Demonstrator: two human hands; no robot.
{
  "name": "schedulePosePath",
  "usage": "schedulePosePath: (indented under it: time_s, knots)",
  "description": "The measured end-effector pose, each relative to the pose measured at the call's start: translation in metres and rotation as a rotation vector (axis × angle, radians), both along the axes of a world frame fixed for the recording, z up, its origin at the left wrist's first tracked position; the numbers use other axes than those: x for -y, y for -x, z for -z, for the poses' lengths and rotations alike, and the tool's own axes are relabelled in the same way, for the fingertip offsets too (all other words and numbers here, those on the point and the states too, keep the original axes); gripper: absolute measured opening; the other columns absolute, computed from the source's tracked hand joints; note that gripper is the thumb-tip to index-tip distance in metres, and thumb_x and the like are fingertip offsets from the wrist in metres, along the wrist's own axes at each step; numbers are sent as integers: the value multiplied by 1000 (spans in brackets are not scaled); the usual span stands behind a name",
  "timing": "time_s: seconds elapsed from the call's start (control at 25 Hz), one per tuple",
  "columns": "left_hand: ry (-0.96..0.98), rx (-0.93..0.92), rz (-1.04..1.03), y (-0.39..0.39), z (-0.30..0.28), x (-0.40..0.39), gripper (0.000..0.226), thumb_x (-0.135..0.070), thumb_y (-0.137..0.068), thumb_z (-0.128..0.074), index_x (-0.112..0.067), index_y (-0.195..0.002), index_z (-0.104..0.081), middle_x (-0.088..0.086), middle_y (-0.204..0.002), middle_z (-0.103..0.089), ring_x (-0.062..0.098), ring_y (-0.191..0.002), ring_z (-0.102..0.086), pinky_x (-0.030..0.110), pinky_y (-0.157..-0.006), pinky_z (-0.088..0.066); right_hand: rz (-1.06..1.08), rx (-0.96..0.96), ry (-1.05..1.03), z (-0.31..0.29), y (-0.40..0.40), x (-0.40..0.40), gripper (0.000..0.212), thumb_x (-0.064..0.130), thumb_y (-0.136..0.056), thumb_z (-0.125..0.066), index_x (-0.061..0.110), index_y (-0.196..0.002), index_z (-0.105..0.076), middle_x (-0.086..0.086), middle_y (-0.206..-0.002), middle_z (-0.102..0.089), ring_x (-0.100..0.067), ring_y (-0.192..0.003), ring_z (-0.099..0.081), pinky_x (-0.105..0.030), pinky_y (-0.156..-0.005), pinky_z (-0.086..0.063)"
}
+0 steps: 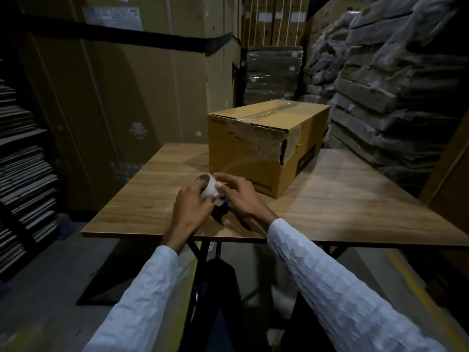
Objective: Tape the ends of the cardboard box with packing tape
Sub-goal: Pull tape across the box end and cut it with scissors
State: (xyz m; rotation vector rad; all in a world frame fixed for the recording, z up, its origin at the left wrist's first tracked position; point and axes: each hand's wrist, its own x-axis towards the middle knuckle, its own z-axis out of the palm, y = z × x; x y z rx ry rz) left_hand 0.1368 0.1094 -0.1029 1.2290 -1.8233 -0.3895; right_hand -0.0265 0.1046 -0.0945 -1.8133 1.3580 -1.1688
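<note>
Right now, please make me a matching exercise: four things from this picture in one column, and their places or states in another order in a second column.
Things:
1. cardboard box
2. tape roll
3. left hand
4. wooden table

States:
A. held between both hands
B. bears the box
C. torn at its near upper corner
D. grips the roll from the left side

Pairs: 1-C, 2-A, 3-D, 4-B

The right hand touches the roll with its fingers.

A dim warehouse: towering cartons (pixel 114 97), wrapped flat stacks (pixel 380 85) (plastic-covered), a folding table (pixel 355 199) between.
</note>
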Motion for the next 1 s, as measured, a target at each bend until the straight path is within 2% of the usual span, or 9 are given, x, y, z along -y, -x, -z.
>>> schedulePosePath:
  time_s: [0.04,0.16,0.32,0.44,0.52,0.6,0.8,0.92,1.0]
  knots:
    - [-32,-127,18,4,2,0,32,-22,-94,-69,-19,-126,-67,-6,-107,-66,15,-96,-67,37,-83,-61,9,9,37,-3,-1,0,36,30,-103,-59,20,-137,-64,2,-135,-65,-1,-111,-62,-13,-83,-53]
    - [-97,-373,80,14,4,-2,23,-19,-94,-72,-25,-116,-70,-3,-106,-70,11,-97,-70,33,-82,-63,127,-22,179,-10,1,1,28,24,-96,-70,18,-123,-74,1,-121,-74,-3,-105,-68,-22,-88,-57]
    - [-134,-547,115,28,6,-2,16,-15,-93,-72,-24,-106,-70,0,-102,-73,14,-96,-71,17,-70,-56,205,-73,327,-19,11,-2,15,23,-87,-80,19,-102,-81,5,-101,-77,-4,-89,-69,-25,-75,-61]
    - [-178,-625,156,40,9,1,13,-16,-93,-72,-21,-105,-72,5,-103,-75,20,-97,-72,23,-72,-59,260,-155,386,-24,19,-4,8,20,-83,-84,23,-90,-81,8,-92,-75,-5,-81,-67,-32,-69,-60]
    - [-212,-645,181,48,12,3,16,-18,-93,-73,-17,-108,-73,6,-105,-75,23,-99,-73,34,-78,-63,280,-204,415,-26,26,-4,10,14,-81,-84,22,-86,-79,6,-90,-73,-9,-80,-66,-37,-68,-60]
    - [-207,-643,198,56,13,4,17,-20,-92,-73,-16,-109,-74,5,-104,-76,23,-99,-74,35,-79,-63,280,-251,453,-26,30,-3,13,7,-82,-81,18,-85,-74,3,-90,-69,-14,-82,-63,-39,-68,-58]
    - [-174,-570,255,75,6,4,20,-23,-94,-72,-19,-114,-71,0,-103,-76,15,-97,-74,34,-83,-62,336,-334,503,-38,44,-1,13,-3,-87,-69,10,-87,-67,-2,-92,-59,-17,-87,-54,-27,-71,-41]
    - [-95,-472,273,86,2,1,21,-29,-97,-68,-16,-113,-69,0,-97,-76,15,-90,-73,39,-75,-61,366,-342,517,-53,57,4,15,-9,-89,-60,5,-89,-65,-4,-93,-55,-20,-90,-54,-25,-73,-44]
    - [-94,-430,267,93,0,1,22,-39,-98,-64,-19,-108,-67,0,-93,-75,18,-85,-72,43,-71,-59,352,-392,524,-58,63,8,20,-15,-88,-54,2,-91,-63,-8,-96,-52,-24,-91,-54,-16,-75,-48]
